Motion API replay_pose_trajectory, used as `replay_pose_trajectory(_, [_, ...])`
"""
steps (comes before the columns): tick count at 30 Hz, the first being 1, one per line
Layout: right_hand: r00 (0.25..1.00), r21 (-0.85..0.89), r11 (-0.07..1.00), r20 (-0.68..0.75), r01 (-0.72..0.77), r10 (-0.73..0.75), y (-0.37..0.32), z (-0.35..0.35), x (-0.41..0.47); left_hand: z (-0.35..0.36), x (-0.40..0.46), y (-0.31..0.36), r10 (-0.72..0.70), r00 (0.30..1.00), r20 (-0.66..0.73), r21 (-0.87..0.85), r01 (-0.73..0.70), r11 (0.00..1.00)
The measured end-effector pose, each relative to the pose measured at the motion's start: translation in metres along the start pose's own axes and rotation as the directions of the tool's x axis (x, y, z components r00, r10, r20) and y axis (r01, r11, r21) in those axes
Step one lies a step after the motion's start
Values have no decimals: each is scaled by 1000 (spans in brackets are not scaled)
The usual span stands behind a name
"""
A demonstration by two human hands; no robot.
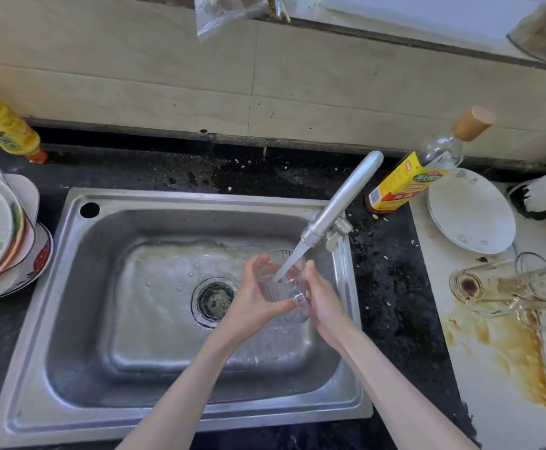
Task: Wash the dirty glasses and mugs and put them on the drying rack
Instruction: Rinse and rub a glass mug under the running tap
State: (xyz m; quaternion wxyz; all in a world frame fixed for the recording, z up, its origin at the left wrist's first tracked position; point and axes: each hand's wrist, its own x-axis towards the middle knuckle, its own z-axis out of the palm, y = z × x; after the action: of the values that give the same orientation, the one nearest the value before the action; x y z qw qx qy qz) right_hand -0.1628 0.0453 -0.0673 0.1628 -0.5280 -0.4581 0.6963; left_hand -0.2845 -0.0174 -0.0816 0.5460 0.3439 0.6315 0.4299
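A clear ribbed glass mug (279, 280) is held over the right part of the steel sink (70, 287), mouth up under the tap (343, 196). Water runs from the tap straight into it. My left hand (253, 295) cups the mug's left side and bottom. My right hand (322, 297) grips its right side by the handle. Dirty glasses (499, 285) lie tipped on their sides on the white board at the right, with brown stains inside and a brown spill (508, 352) below them. No drying rack is in view.
A stack of dirty plates (2, 235) leans at the left of the sink. A white plate (471, 211) and a yellow-labelled bottle with a cork (417, 170) stand at the right. A yellow bottle (2, 121) is at the back left. The drain (214, 300) is beside my left hand.
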Motion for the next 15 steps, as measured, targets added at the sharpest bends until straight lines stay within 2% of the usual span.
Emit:
replay_pose_trajectory(6, [987, 101, 990, -115, -96, 108, -3, -7, 3, 4, 0, -9, 134, 987, -92, 120, -123, 985])
replay_pose_trajectory(8, [973, 235, 961, -140, -145, 182, -9, -12, 8, 4, 0, -12, 144, 985, -97, 128, -131, 983])
replay_pose_trajectory(10, [955, 468, 867, -137, -173, 264, -17, -19, 18, 3, 0, -14, 163, 982, -93, 151, -148, 977])
replay_pose_trajectory(12, [926, 676, 716, -134, -176, 354, -23, -26, 29, 2, 0, -12, 180, 979, -92, 177, -161, 971])
replay_pose_trajectory(13, [915, 734, 657, -125, -175, 384, -27, -29, 33, 1, -1, -11, 188, 978, -88, 189, -168, 967])
replay_pose_trajectory(15, [901, 776, 607, -128, -169, 415, -31, -33, 39, 1, -1, -10, 202, 976, -85, 206, -181, 962])
